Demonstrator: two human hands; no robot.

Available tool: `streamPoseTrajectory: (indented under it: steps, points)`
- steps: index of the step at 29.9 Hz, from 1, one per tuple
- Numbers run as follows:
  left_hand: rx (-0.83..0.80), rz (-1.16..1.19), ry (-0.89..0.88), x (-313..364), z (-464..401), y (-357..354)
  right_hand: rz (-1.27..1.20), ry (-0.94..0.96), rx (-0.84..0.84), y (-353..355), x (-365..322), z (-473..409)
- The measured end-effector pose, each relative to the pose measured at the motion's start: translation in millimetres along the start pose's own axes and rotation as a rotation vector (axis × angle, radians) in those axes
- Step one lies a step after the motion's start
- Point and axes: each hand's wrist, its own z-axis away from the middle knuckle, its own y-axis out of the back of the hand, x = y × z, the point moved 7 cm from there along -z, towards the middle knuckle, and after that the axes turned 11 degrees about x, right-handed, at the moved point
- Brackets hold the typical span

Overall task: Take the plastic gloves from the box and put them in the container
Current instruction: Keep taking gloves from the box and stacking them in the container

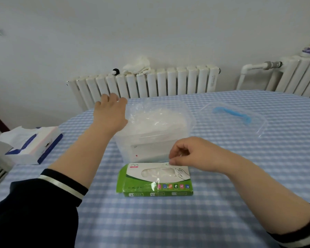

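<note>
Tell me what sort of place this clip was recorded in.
Probably a room in a home. A table under a blue-checked cloth stands by white radiators along a plain wall, with a tissue pack on it and a cloth lying on the radiator.
</note>
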Motion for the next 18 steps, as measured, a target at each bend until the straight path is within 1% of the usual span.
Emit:
streamPoseTrajectory:
  steps: [2, 3, 4, 6, 8, 11, 13, 15, 17, 18]
  points:
    - [-0.130, -0.059, -0.037, -5.0, 5.0, -9.1, 0.167, 0.057, 0.060, -7.9, -4.9, -0.1]
    - [-0.154, -0.052, -0.046, -6.0, 7.1, -10.3, 0.231, 0.089, 0.070, -13.6, -7.1, -0.1]
    - [-0.147, -0.016, -0.047, -5.9, 8.5, -9.0, 0.284, 0.123, 0.073, -19.8, -8.4, -0.3]
    - [-0.083, 0.058, -0.039, -4.5, 10.7, -0.8, 0.359, 0.182, 0.073, -31.1, -8.5, -0.7]
    - [-0.052, 0.041, -0.055, -1.5, 11.9, 5.3, 0.395, 0.221, 0.074, -39.5, -5.7, -1.4]
    - [-0.173, -0.052, -0.161, 11.4, 13.4, 0.1, 0.402, 0.241, 0.087, -46.3, -2.6, -3.2]
    - [-0.260, -0.036, -0.206, 20.4, 12.9, -8.4, 0.397, 0.244, 0.088, -49.5, -1.8, -5.5]
    - [-0.363, 0.041, -0.236, 31.8, 12.7, -16.9, 0.390, 0.243, 0.100, -50.4, -0.8, -7.2]
    - [-0.449, 0.226, -0.211, 42.1, 12.0, -23.5, 0.372, 0.242, 0.119, -50.2, 0.5, -8.2]
    - [-0.442, 0.332, -0.186, 45.1, 10.6, -22.9, 0.363, 0.243, 0.128, -50.0, 0.9, -8.4]
